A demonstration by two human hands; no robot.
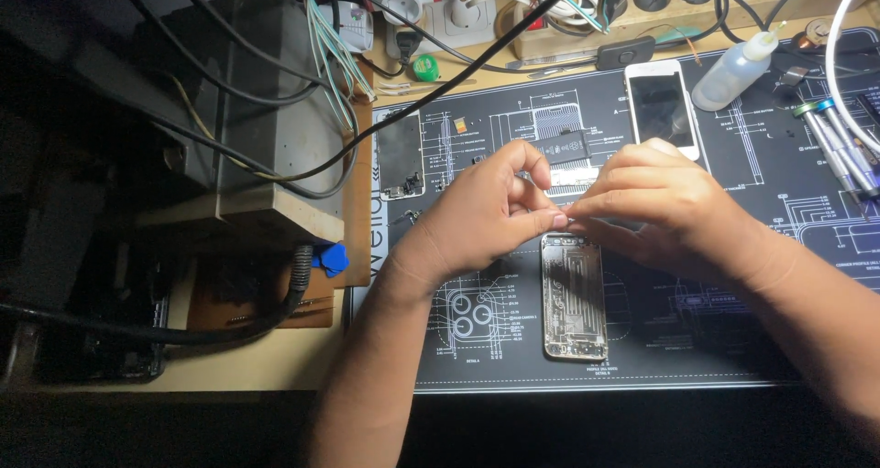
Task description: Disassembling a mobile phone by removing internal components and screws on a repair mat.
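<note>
1. Hands meet above an opened phone housing that lies flat, inside up, on a dark printed work mat; the shell sits directly beneath the fingertips, seemingly so whatever is being handled stays close to where it belongs.

2. Left hand curls with thumb and forefinger pressed together in a pinch, tips touching those of the right hand, whose fingers are likewise drawn together. Between them something thin and pale shows; it is too small to identify.

3. Just behind the hands rests a black battery, partly hidden by the knuckles, with a silvery strip below it.

4. Further back, a white-framed phone screen lies face up, apparently set well away from the work so it is not scratched.

5. A dark rectangular part sits at the mat's left edge, apart from the shell.

6. A clear squeeze bottle leans at the top right, nozzle raised, beside a row of screwdrivers laid parallel within the right hand's reach.

7. To the left, cables drape over a dark metal box; a blue pick lies at its base.
</note>
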